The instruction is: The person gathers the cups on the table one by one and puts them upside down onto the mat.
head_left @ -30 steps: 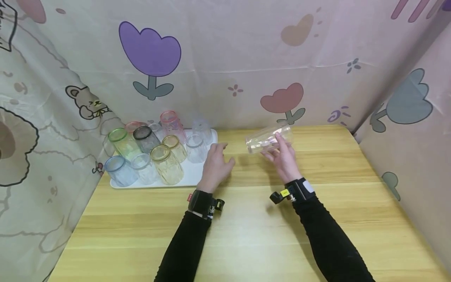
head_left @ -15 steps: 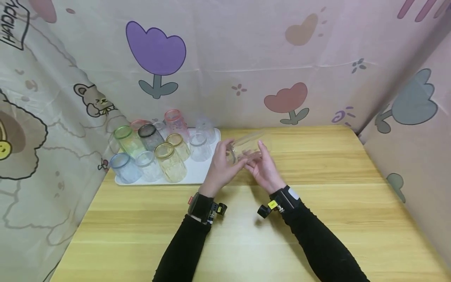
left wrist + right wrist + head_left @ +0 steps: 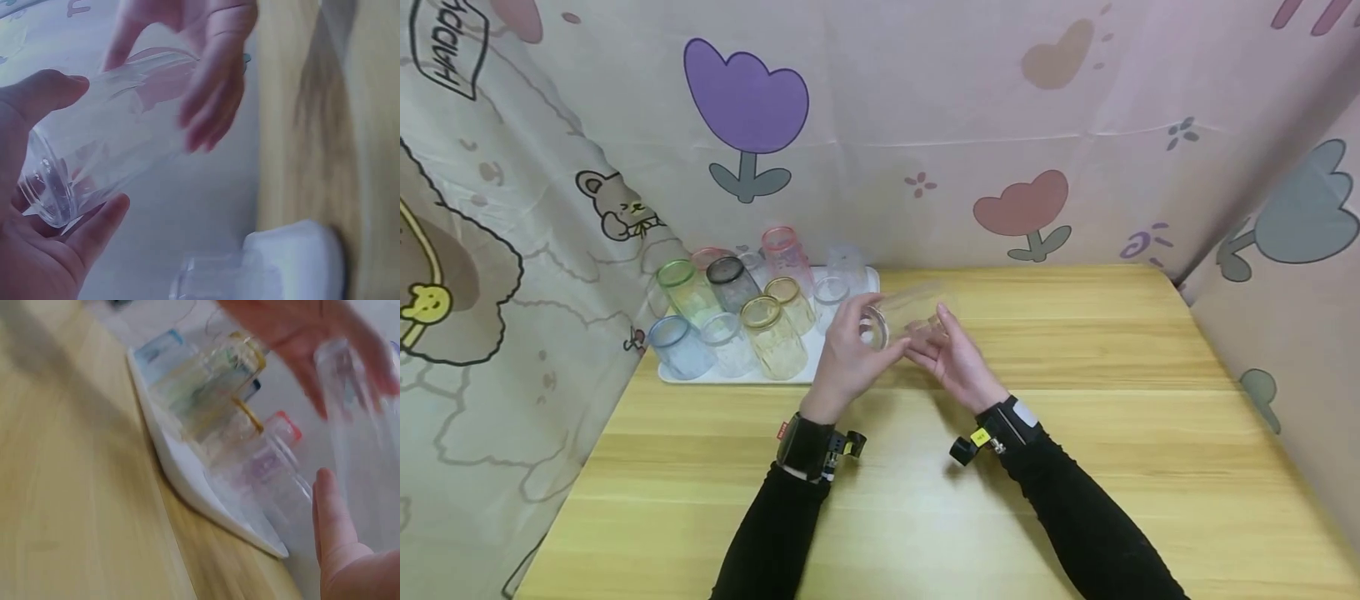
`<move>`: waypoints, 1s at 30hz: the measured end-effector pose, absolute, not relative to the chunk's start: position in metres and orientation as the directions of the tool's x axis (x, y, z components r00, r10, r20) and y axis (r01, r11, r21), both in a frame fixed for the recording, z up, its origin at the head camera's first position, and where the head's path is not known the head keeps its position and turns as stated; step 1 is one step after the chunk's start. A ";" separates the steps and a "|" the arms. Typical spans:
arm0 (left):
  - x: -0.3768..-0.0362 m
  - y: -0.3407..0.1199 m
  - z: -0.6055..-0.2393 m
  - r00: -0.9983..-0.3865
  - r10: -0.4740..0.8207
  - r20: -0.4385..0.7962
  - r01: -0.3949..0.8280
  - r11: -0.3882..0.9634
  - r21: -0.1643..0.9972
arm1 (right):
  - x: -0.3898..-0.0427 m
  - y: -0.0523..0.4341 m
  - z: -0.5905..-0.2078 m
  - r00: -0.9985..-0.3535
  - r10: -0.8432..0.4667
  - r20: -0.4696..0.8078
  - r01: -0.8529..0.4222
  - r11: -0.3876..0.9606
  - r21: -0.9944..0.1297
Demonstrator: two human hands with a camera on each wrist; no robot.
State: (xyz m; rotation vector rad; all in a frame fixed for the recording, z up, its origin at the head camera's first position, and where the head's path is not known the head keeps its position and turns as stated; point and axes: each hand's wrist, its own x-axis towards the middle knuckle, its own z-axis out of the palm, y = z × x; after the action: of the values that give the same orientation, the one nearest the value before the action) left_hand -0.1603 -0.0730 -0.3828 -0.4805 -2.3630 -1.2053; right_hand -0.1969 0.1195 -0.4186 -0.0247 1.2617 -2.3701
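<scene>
Clear glass (image 3: pixel 901 316): lay on its side above the tabletop (image 3: pixel 1075 467), just right of the white tray (image 3: pixel 730 375) of coloured glasses (image 3: pixel 771 333).
Left hand (image 3: pixel 848 357): thumb and fingers curled round its base end.
Right hand (image 3: pixel 951 360): fingers straight, touching its other end.

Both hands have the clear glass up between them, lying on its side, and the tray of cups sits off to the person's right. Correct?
Not quite: the tray of cups sits to the person's left, as the head view shows. The left hand and right hand do hold the clear glass on its side.
</scene>
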 end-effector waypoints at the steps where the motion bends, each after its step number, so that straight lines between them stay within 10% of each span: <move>1: -0.159 -0.075 -0.379 -0.843 0.098 0.529 0.485 0.564 0.668 | -0.197 0.122 -0.419 -0.903 -0.387 -0.187 0.364 -0.457 -0.811; 30: -0.153 -0.120 -0.376 -0.890 -0.104 0.443 0.229 0.739 0.634 | -0.212 0.089 -0.439 -0.886 -0.428 -0.178 0.002 0.380 -0.925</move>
State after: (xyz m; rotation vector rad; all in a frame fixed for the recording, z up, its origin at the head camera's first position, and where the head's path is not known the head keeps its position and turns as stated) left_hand -0.1532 -0.1198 -0.3756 -0.0954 -2.4829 -0.9890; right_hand -0.2123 0.0893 -0.4393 -0.3691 2.2561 -1.5136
